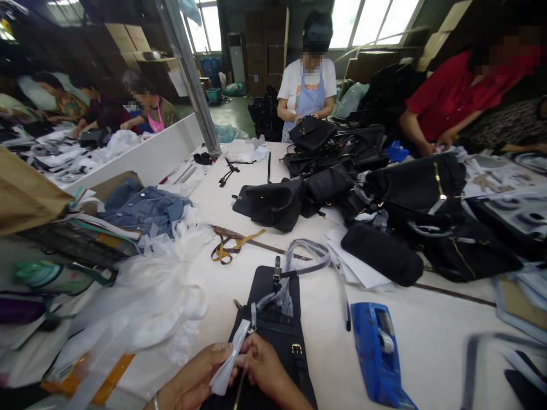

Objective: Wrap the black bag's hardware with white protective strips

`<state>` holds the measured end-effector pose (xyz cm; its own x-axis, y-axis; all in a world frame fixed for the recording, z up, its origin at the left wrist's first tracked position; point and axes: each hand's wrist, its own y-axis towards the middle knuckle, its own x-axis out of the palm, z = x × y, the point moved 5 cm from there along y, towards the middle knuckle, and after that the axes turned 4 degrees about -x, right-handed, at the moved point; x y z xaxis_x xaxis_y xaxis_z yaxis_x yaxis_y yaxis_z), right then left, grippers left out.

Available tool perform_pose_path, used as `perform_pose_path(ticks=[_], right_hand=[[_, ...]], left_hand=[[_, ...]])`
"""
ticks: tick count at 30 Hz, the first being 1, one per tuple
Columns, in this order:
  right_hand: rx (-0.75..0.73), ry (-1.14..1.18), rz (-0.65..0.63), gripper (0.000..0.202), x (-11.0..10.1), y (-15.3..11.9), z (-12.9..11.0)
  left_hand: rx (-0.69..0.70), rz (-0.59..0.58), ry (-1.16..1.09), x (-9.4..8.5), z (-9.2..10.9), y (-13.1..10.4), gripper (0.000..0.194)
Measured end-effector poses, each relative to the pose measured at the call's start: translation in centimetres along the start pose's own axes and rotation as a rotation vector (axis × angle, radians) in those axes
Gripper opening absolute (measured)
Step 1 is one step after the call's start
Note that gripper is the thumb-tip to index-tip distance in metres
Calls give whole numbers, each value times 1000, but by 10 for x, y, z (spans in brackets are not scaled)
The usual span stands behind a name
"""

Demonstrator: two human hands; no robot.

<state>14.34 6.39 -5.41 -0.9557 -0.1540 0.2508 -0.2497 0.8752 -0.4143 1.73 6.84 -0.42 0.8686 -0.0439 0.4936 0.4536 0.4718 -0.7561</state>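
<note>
A white plastic strip (228,359) is pinched between left hand (194,378) and right hand (262,364), both clamped on it, over the black bag (273,319) lying flat beside a blue tape dispenser (378,353) on the table (431,336).

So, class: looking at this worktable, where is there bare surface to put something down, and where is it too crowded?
Bare tabletop lies between the black bag under the hands and the blue tape dispenser, and right of the dispenser toward the dark seam. A smaller patch sits between the white plastic heap and the yellow strap. The black handbag pile crowds the far right.
</note>
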Motion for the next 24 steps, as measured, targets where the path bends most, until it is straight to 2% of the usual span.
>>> perform_pose_path(ticks=[3, 5, 8, 13, 17, 24], right_hand=[[-9, 13, 124, 34, -21, 2, -5], [-28, 122, 139, 39, -27, 5, -11], [-38, 234, 101, 40, -22, 13, -18], [-43, 289, 135, 40, -9, 22, -16], [-85, 298, 150, 40, -7, 23, -19], [-128, 322, 54, 35, -4, 25, -31]], left_hand=[[-13, -13, -32, 2, 1, 2, 31], [5, -19, -37, 4, 2, 2, 31], [35, -32, -34, 8, 5, 1, 29], [45, -73, -72, 12, 12, -2, 25], [92, -93, -77, 16, 18, -2, 26], [99, -19, -18, 23, 20, 8, 41]])
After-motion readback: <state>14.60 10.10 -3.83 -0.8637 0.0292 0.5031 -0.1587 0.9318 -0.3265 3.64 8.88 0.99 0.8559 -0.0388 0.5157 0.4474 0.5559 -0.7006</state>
